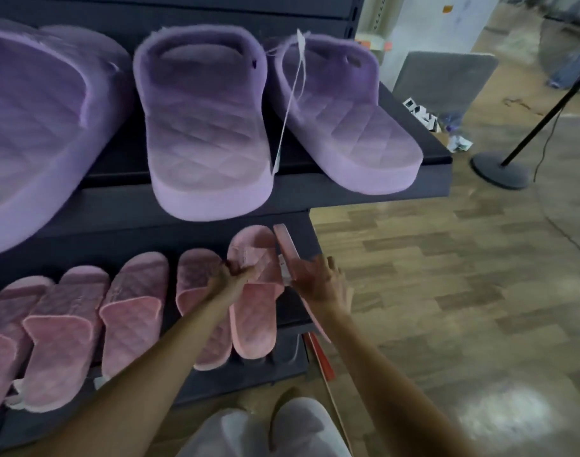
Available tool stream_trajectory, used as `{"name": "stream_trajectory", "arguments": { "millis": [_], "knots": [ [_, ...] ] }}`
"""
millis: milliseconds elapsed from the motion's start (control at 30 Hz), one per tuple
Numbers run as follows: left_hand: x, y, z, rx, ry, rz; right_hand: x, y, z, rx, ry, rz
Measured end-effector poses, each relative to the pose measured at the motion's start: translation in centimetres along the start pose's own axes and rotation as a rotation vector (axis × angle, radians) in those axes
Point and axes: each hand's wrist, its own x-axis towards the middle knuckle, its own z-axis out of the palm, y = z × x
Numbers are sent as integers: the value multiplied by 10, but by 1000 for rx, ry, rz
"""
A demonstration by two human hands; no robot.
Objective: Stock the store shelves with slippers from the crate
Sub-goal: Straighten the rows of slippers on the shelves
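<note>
So, floor (447, 291): wood-look planks fill the right half of the frame, the widest open room to move in.
Upper shelf (348, 189): dark, its right corner juts out at centre right; the purple slippers (206, 127) overhang its front edge.
Lower shelf (249, 380): dark, ends at the right just past my hands; a red strip (320, 356) hangs at that end.
Pink row (130, 311): slippers side by side from the lower left, toes toward me, some past the front lip.
Stand (500, 169): round black base and slanted pole on the floor at the right, well apart from the shelves.
Flat pink slipper (252, 318): last in the row, lower centre.
Left hand (231, 275): fingers curled round that slipper's strap, gripping it.
Tilted pink slipper (287, 242): on its edge at the shelf's right end.
Right hand (321, 282): fingers straight, laid against that tilted slipper; I cannot make out the thumb.
String tag (292, 94): white, hanging between two purple slippers; writing unreadable.
Small tag (284, 270): white and red, between my hands; too blurred to read.
</note>
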Motion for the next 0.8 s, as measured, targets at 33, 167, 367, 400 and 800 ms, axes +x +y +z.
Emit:
{"name": "stream_trajectory", "arguments": {
  "millis": [33,167,367,400,800],
  "knots": [
    [2,1,3,15,8,6,3,-2,7,-17,0,-12],
    [10,-6,12,42,-24,45,6,-7,29,13,-55,-133],
    [2,-11,7,8,-141,6,-3,-9,18,12,-292,-161],
    [-4,-9,3,-6,-160,22,-6,-8,15,2,-309,-162],
    [-98,32,-91,150,-196,310,-76,-39,-73,2,-131,-231]
  ]
}}
